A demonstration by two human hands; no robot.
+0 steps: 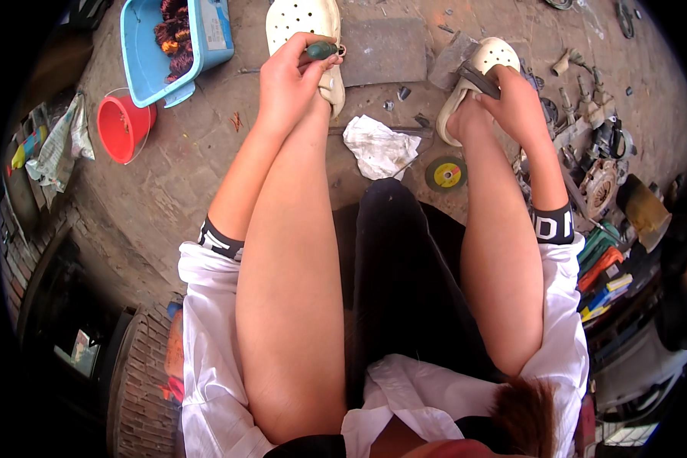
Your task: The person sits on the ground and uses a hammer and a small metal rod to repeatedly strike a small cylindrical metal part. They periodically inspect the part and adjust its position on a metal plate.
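Note:
My left hand (291, 80) is closed round a dark green rounded piece (322, 50), like a short handle, with a small ring at its end. It is held just above my cream clog (304, 17). Over my other cream clog (497, 53), my right hand (514, 103) grips a dark flat bar (479, 79) that slants up to the left; its kind I cannot make out. A crumpled, stained white rag (380, 146) lies on the ground between my feet. Beside the rag is a yellow and black abrasive disc (446, 174).
A flat metal plate (385, 52) lies between the clogs. At the far left stand a light blue tub (211, 57) with dark reddish coils inside and a red bucket (122, 126). Metal machine parts (597, 187) crowd the ground at right. Plastic bags (57, 145) lie at left.

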